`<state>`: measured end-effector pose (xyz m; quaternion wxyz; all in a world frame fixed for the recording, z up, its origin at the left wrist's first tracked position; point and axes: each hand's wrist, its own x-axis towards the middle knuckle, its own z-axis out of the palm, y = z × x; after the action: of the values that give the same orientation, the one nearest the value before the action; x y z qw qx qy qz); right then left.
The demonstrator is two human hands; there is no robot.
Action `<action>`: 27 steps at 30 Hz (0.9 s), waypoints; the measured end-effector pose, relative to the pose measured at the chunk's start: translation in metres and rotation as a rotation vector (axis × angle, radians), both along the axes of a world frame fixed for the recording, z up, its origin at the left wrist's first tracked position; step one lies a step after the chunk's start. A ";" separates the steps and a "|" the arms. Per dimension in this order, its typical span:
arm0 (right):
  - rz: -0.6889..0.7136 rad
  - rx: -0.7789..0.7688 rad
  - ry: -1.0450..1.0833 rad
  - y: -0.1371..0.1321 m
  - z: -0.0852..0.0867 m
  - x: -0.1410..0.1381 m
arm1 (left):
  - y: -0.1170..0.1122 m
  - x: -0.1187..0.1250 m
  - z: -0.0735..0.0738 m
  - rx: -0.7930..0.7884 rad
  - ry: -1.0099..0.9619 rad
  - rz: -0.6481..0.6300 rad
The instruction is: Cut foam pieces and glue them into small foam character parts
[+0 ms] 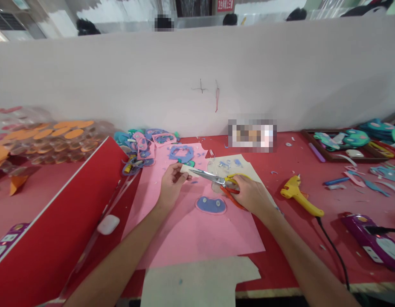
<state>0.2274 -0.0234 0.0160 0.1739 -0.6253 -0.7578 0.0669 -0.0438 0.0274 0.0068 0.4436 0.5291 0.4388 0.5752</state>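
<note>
My right hand (250,194) is closed on a pair of scissors (216,179) with yellow and red handles, blades pointing left. The blade tips reach my left hand (172,183), which pinches a small piece I cannot make out, with a bit of green at the fingertips. Both hands hover over a pink sheet (191,226) on the red table (290,230). A blue cut-out shape with two pale dots (211,205) lies on the pink sheet just below the scissors. A beige sheet (245,168) sits under my right hand.
A yellow glue gun (300,197) with a black cord lies right of my hand. A purple power strip (373,241) is at the far right. Blue and pink foam offcuts (152,145) pile up at the back. A red box (56,230) stands at left, with orange ovals (56,132) behind it. A tray of teal pieces (344,143) sits back right.
</note>
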 end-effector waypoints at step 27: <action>-0.014 -0.117 0.034 -0.006 0.015 -0.004 | 0.002 -0.001 -0.004 0.045 -0.016 -0.050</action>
<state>0.2236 -0.0295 0.0311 0.1504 -0.6383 -0.7452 0.1209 -0.0445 0.0289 0.0027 0.4493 0.5452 0.4088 0.5777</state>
